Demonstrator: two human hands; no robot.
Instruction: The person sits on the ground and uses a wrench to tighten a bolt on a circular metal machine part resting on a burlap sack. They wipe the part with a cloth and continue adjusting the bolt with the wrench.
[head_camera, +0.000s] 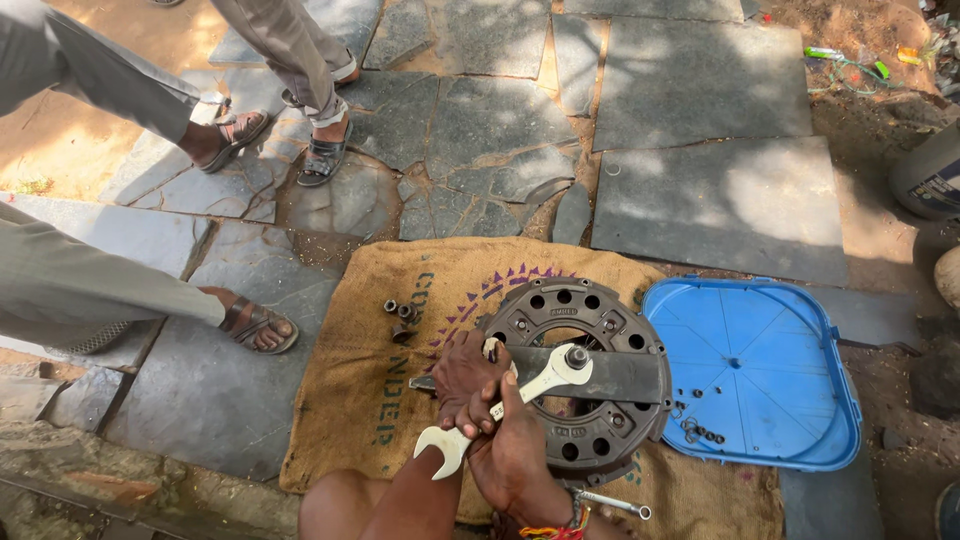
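Head view, looking straight down: nearest to me my two hands are bunched together on a silver spanner (500, 400). My right hand (515, 455) is wrapped round the lower part of its shaft, fingers curled tight on the metal, and a red and yellow thread band (553, 531) sits at that wrist. My left hand (465, 375) grips just above it, fingers closed over the shaft as well, knuckles touching the right hand. The open jaw end of the spanner pokes out below my hands; its ring end sits on a bolt head (577, 356) that stands up from a dark flat bar (610, 377).

That bar lies across the middle of a round clutch pressure plate (590, 305), dark and greasy, with holes round its rim. The plate rests on a brown jute sack (360, 400) spread on the stone paving. A slim metal rod tool (610, 501) lies on the sack just by my right wrist. A few small sleeves (400, 315) sit on the sack left of the plate.

Just beside the plate on the right lies a blue plastic lid (770, 370) with several small bolts (700, 432) gathered at its near-left corner.

Further off, on the grey slabs (700, 200), I see other people's sandalled feet (325, 155) and trouser legs, well apart from my work.
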